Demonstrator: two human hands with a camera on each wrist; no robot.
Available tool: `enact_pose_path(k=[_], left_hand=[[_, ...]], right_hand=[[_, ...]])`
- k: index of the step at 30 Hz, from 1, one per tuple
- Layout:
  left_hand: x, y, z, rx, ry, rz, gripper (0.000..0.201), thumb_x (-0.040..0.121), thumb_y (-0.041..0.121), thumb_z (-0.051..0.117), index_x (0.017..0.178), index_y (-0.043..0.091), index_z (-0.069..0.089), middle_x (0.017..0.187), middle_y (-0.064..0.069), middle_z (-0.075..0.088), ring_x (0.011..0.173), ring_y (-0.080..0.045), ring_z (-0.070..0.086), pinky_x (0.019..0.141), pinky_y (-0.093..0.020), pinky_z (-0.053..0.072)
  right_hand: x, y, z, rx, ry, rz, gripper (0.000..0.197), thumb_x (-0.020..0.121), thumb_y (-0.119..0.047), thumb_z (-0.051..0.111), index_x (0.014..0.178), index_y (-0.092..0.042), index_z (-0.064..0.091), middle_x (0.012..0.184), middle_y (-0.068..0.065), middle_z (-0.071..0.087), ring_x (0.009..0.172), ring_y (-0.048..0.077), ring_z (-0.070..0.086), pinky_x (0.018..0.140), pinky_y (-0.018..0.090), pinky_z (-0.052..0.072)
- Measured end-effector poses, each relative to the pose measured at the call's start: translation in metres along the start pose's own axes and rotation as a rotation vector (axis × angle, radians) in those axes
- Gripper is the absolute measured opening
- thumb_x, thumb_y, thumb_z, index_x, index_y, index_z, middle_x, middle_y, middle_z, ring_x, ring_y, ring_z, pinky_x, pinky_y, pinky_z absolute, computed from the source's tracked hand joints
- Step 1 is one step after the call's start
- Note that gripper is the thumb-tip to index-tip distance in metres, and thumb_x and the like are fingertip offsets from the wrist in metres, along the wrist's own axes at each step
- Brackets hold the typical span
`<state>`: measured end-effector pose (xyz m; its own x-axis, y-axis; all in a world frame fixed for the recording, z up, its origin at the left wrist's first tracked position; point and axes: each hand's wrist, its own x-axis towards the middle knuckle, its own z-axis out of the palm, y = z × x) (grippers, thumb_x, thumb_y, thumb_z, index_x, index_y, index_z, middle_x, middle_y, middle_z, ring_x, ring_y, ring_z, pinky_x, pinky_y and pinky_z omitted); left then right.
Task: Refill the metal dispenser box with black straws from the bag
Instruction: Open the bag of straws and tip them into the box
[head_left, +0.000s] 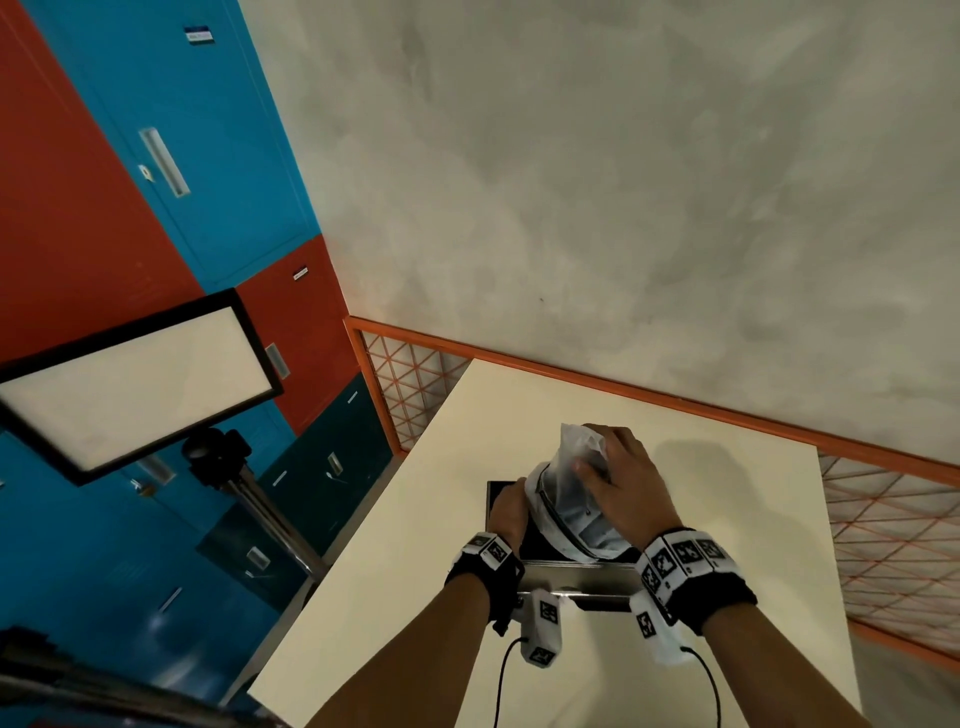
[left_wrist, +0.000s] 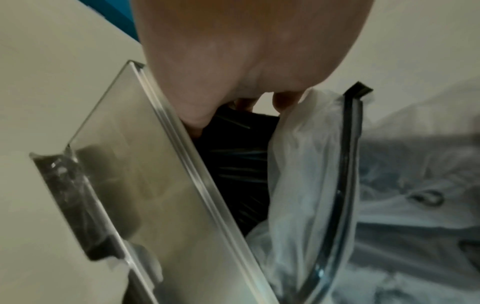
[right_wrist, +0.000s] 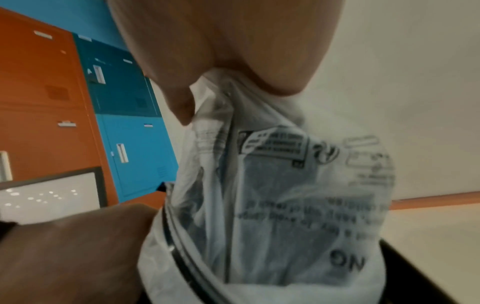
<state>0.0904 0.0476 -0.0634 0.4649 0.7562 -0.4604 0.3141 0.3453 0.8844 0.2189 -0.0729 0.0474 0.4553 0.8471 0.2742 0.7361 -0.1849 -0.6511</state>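
The metal dispenser box stands on the cream table, its top open. Over it hangs a translucent printed bag, mouth down inside the box. My right hand pinches the bag's upper, closed end. My left hand curls over the box's left end. In the left wrist view its thumb is tucked inside the shiny box wall. Black straws lie in the box beside the bag with its dark zip strip.
An orange rail with lattice panels borders the table's far and right sides. A framed white panel on a tripod stands left of the table. Blue and red lockers line the left. The table's left edge runs close to the box.
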Motion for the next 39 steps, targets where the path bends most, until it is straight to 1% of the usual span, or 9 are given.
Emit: enact_pose_path(k=[8, 14, 16, 19, 23, 26, 29, 34, 39], left_hand=[[-0.026, 0.024, -0.01, 0.017, -0.067, -0.039, 0.045, 0.099, 0.028, 0.049, 0.134, 0.001, 0.059, 0.136, -0.02, 0.06, 0.125, -0.037, 0.058, 0.109, -0.05, 0.045], [-0.027, 0.02, -0.015, 0.27, -0.197, 0.078, 0.063, 0.063, 0.019, 0.057, 0.126, 0.009, 0.062, 0.109, -0.022, 0.07, 0.087, -0.03, 0.062, 0.087, -0.043, 0.054], [-0.031, 0.018, -0.019, 0.445, -0.242, 0.134, 0.068, 0.067, 0.018, 0.064, 0.133, 0.009, 0.055, 0.116, -0.019, 0.068, 0.095, -0.03, 0.063, 0.082, -0.039, 0.053], [-0.032, 0.01, -0.018, 0.701, -0.226, 0.201, 0.071, 0.084, 0.025, 0.075, 0.146, 0.016, 0.043, 0.139, -0.009, 0.054, 0.125, -0.033, 0.048, 0.101, -0.036, 0.042], [-0.031, -0.005, -0.013, 0.853, -0.197, 0.276, 0.063, 0.091, 0.034, 0.063, 0.147, 0.021, 0.039, 0.14, -0.009, 0.049, 0.126, -0.034, 0.043, 0.106, -0.045, 0.04], [-0.035, -0.01, -0.011, 0.884, -0.172, 0.353, 0.052, 0.096, 0.034, 0.058, 0.143, 0.016, 0.044, 0.132, -0.013, 0.051, 0.12, -0.035, 0.049, 0.101, -0.043, 0.043], [-0.039, -0.015, -0.007, 0.913, -0.169, 0.408, 0.052, 0.102, 0.032, 0.05, 0.151, 0.018, 0.038, 0.135, -0.011, 0.048, 0.118, -0.035, 0.052, 0.099, -0.039, 0.044], [-0.037, -0.019, -0.001, 1.006, -0.221, 0.39, 0.059, 0.1, 0.039, 0.046, 0.155, 0.026, 0.031, 0.143, -0.009, 0.04, 0.122, -0.041, 0.047, 0.112, -0.051, 0.032], [-0.04, -0.014, -0.006, 0.864, -0.25, 0.358, 0.054, 0.101, 0.042, 0.044, 0.153, 0.029, 0.035, 0.145, -0.007, 0.037, 0.114, -0.041, 0.055, 0.1, -0.049, 0.048]], right_hand=[[-0.003, 0.017, -0.004, -0.089, 0.001, 0.053, 0.038, 0.09, -0.01, 0.063, 0.126, -0.019, 0.054, 0.116, 0.005, 0.056, 0.102, 0.027, 0.056, 0.085, 0.029, 0.044], [-0.002, 0.009, -0.004, -0.06, 0.089, 0.079, 0.032, 0.09, 0.001, 0.055, 0.116, -0.017, 0.061, 0.114, 0.005, 0.06, 0.096, 0.027, 0.06, 0.079, 0.027, 0.046], [-0.003, 0.003, -0.001, -0.02, 0.036, 0.03, 0.033, 0.089, 0.001, 0.054, 0.115, -0.019, 0.062, 0.112, 0.002, 0.059, 0.095, 0.023, 0.06, 0.078, 0.021, 0.046], [-0.001, 0.0, 0.0, 0.054, -0.121, -0.003, 0.04, 0.089, -0.005, 0.056, 0.123, -0.027, 0.059, 0.115, -0.002, 0.058, 0.098, 0.017, 0.059, 0.077, 0.005, 0.039], [0.004, 0.008, -0.012, 0.168, -0.062, 0.152, 0.061, 0.084, -0.018, 0.068, 0.138, -0.031, 0.043, 0.127, -0.006, 0.054, 0.105, 0.015, 0.058, 0.086, 0.026, 0.048], [-0.001, 0.03, -0.018, -0.104, -0.094, 0.287, 0.056, 0.084, -0.039, 0.07, 0.134, -0.023, 0.051, 0.14, -0.002, 0.046, 0.119, 0.021, 0.053, 0.099, 0.033, 0.043], [-0.012, 0.047, -0.018, -0.15, -0.148, 0.392, 0.059, 0.08, -0.062, 0.062, 0.131, -0.033, 0.052, 0.138, -0.004, 0.048, 0.123, 0.022, 0.05, 0.104, 0.044, 0.042], [-0.021, 0.039, -0.012, -0.12, -0.254, 0.341, 0.039, 0.095, -0.035, 0.054, 0.127, -0.012, 0.054, 0.118, 0.011, 0.061, 0.11, 0.034, 0.056, 0.091, 0.032, 0.042], [-0.008, 0.032, -0.005, -0.203, -0.238, 0.253, 0.023, 0.086, -0.013, 0.06, 0.109, -0.015, 0.057, 0.095, 0.003, 0.056, 0.096, 0.028, 0.06, 0.076, 0.024, 0.036]])
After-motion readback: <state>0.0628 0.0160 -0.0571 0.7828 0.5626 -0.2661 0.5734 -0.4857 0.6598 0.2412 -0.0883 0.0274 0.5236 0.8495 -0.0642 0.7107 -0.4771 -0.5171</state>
